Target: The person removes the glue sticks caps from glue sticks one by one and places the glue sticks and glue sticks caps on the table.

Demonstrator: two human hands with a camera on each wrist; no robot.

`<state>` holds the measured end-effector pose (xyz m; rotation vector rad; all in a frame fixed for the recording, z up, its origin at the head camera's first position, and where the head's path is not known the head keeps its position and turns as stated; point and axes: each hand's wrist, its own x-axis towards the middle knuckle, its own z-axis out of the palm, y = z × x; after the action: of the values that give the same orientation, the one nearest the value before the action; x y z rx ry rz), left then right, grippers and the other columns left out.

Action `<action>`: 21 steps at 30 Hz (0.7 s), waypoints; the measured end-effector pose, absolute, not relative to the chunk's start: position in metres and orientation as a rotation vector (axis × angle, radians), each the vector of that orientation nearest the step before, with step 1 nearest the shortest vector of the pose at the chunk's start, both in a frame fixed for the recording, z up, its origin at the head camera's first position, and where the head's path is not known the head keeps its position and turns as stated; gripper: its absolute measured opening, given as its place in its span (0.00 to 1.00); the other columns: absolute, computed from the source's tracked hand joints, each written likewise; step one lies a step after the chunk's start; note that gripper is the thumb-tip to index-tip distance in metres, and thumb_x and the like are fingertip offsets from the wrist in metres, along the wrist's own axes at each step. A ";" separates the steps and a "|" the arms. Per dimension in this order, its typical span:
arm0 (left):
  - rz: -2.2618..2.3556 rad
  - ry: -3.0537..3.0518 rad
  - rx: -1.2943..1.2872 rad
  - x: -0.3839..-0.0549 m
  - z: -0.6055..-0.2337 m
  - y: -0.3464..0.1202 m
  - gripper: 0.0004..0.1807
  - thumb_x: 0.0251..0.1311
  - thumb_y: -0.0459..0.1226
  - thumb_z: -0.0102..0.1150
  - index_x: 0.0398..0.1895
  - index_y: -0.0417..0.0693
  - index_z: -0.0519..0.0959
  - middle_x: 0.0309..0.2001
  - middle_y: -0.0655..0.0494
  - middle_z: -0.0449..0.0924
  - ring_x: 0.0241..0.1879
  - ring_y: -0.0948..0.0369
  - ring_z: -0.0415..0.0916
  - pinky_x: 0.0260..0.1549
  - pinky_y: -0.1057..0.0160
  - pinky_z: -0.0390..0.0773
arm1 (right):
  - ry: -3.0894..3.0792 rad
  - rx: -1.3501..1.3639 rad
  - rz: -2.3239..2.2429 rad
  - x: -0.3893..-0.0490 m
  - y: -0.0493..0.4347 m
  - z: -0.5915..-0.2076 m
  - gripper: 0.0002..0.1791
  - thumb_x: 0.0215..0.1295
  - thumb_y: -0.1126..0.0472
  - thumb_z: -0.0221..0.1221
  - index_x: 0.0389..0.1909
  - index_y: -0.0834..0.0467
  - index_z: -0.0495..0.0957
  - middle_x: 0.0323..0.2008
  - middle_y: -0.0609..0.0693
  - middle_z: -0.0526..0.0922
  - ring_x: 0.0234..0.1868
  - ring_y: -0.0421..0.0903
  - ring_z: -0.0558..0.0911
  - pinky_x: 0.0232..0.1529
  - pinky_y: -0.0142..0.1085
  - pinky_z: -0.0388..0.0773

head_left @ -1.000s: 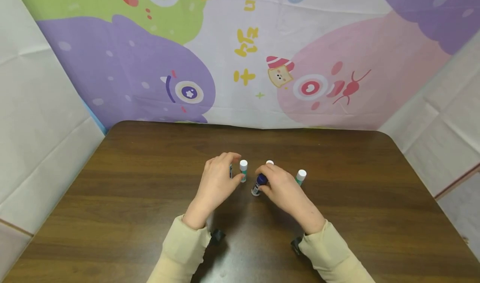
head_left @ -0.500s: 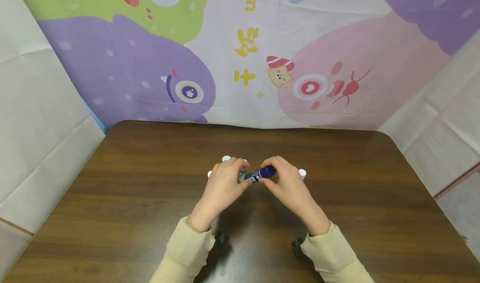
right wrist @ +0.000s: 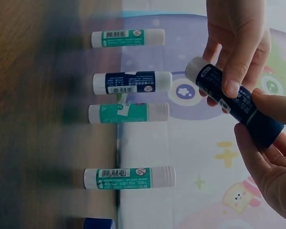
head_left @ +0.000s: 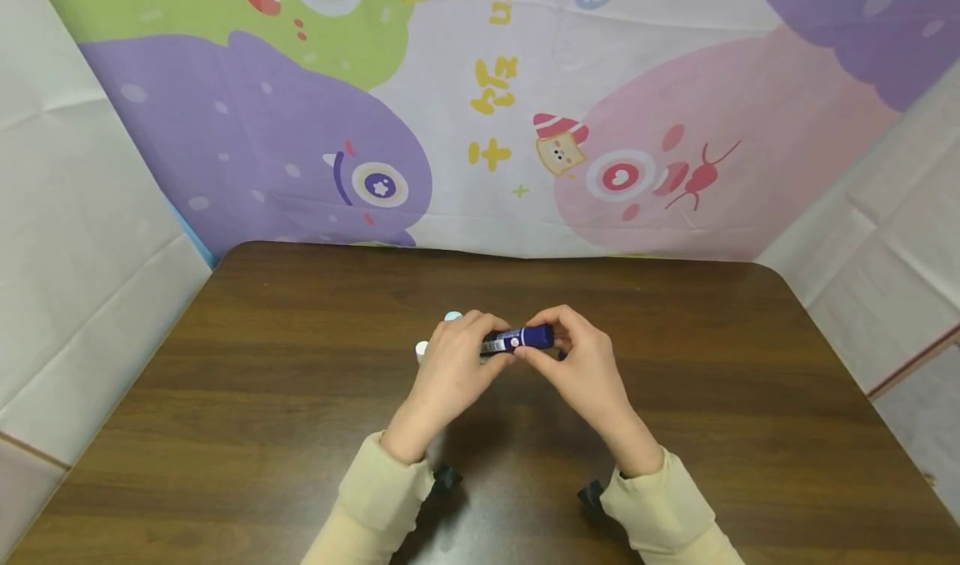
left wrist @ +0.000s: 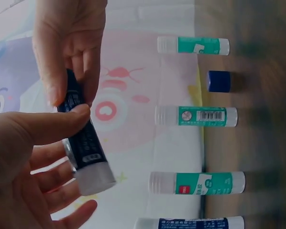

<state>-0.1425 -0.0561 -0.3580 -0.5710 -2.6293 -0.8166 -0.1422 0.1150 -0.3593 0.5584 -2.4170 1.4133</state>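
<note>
A glue stick with a navy label (head_left: 510, 340) is held nearly level above the table between both hands. My left hand (head_left: 453, 365) grips its white-ended body, thumb along the label in the left wrist view. My right hand (head_left: 577, 365) pinches the navy cap end between thumb and fingers. Its white base (left wrist: 96, 179) sticks out past the left fingers. Beyond the hands, several other glue sticks stand upright, among them one with a green label (right wrist: 126, 178) and one with a navy label (right wrist: 133, 82). A loose blue cap (left wrist: 219, 81) stands on the table among them.
The dark wooden table (head_left: 300, 432) ends at a printed cloth backdrop (head_left: 480, 207). Two white tops, one near white top (head_left: 422, 349) and one farther pale top (head_left: 453, 316), show beside the left hand. White panels flank both sides.
The right hand has raised the navy glue stick off the table and tipped it sideways. The left hand has moved right and taken hold of its other end.
</note>
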 end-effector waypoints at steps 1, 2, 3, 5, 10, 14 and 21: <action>-0.813 -2.619 -0.573 -0.142 -0.357 -0.057 0.14 0.46 0.43 0.68 0.38 0.51 0.80 0.35 0.60 0.78 0.36 0.61 0.75 0.43 0.57 0.70 | -2.409 0.559 1.442 -0.143 0.116 -0.360 0.17 0.47 0.61 0.67 0.38 0.57 0.74 0.35 0.50 0.80 0.35 0.40 0.80 0.36 0.32 0.79; -0.804 -2.608 -0.577 -0.142 -0.356 -0.057 0.14 0.46 0.43 0.68 0.38 0.51 0.80 0.35 0.60 0.78 0.36 0.61 0.75 0.44 0.57 0.69 | -2.401 0.561 1.465 -0.143 0.116 -0.360 0.17 0.47 0.62 0.67 0.39 0.57 0.74 0.36 0.51 0.80 0.35 0.40 0.80 0.36 0.32 0.79; -0.797 -2.595 -0.580 -0.142 -0.355 -0.058 0.14 0.46 0.43 0.68 0.37 0.52 0.80 0.35 0.60 0.78 0.36 0.61 0.75 0.45 0.57 0.69 | -2.397 0.563 1.483 -0.143 0.117 -0.360 0.17 0.47 0.62 0.67 0.40 0.58 0.75 0.36 0.51 0.80 0.35 0.41 0.80 0.36 0.32 0.79; -0.777 -2.568 -0.592 -0.142 -0.353 -0.060 0.15 0.45 0.43 0.68 0.38 0.52 0.80 0.35 0.61 0.78 0.37 0.61 0.75 0.46 0.58 0.69 | -2.389 0.567 1.499 -0.143 0.117 -0.360 0.18 0.47 0.63 0.67 0.40 0.58 0.76 0.37 0.51 0.79 0.36 0.41 0.80 0.36 0.32 0.79; -0.704 -2.492 -0.655 -0.141 -0.347 -0.063 0.16 0.43 0.42 0.69 0.38 0.52 0.80 0.35 0.60 0.77 0.37 0.60 0.75 0.46 0.60 0.68 | -2.380 0.588 1.504 -0.134 0.114 -0.345 0.16 0.47 0.68 0.66 0.40 0.63 0.77 0.37 0.54 0.79 0.36 0.45 0.81 0.37 0.34 0.79; -0.670 -2.447 -0.719 -0.140 -0.342 -0.066 0.16 0.44 0.41 0.69 0.39 0.51 0.80 0.36 0.60 0.77 0.38 0.60 0.74 0.46 0.61 0.68 | -2.369 0.605 1.583 -0.126 0.112 -0.329 0.15 0.48 0.71 0.65 0.39 0.67 0.75 0.38 0.57 0.78 0.37 0.48 0.81 0.37 0.36 0.80; -0.695 -2.351 -0.754 -0.140 -0.339 -0.073 0.20 0.44 0.39 0.69 0.43 0.48 0.78 0.38 0.58 0.77 0.39 0.59 0.74 0.46 0.61 0.68 | -2.293 0.657 1.707 -0.129 0.108 -0.323 0.15 0.50 0.71 0.63 0.39 0.69 0.74 0.38 0.59 0.77 0.36 0.46 0.79 0.31 0.33 0.80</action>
<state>-0.1396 -0.0730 -0.3387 -0.7537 -2.3507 -0.6945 -0.1286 0.1080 -0.3228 0.6567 -2.2935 1.7068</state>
